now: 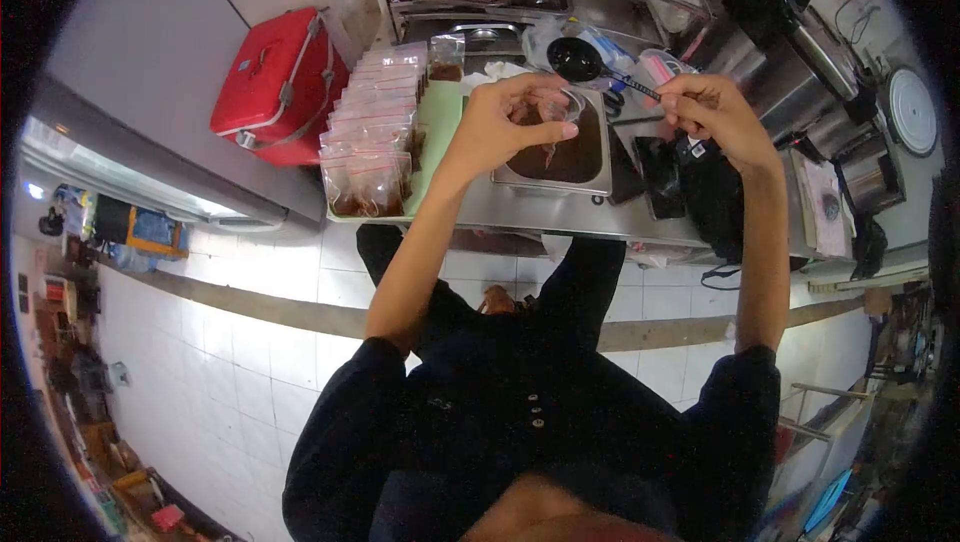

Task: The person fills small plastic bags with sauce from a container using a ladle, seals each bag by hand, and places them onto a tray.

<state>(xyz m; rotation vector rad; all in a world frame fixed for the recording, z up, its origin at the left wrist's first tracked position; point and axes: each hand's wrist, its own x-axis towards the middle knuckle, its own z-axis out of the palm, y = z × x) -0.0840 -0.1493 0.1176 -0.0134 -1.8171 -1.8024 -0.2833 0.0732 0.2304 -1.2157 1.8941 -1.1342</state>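
Observation:
A clear plastic bag point(575, 105) hangs in my left hand point(515, 127), whose fingers are curled round it above a steel pan point(603, 177) of dark brown contents. With fingers pinched on its handle, my right hand point(715, 114) holds a black ladle point(575, 60). The ladle's bowl is over the pan's back edge, just behind my left hand. Left of the pan, rows of filled zip bags point(370, 132) stand on a pale green tray point(436, 142). One more bag point(447, 59) with brown contents sits at the tray's back.
A red cooler box point(275, 87) stands at the left. Right of the pan lie a dark phone point(660, 177) and a black bag point(712, 202). Large steel pots point(765, 57) are at the back right, and a metal rack point(470, 12) rises behind the counter.

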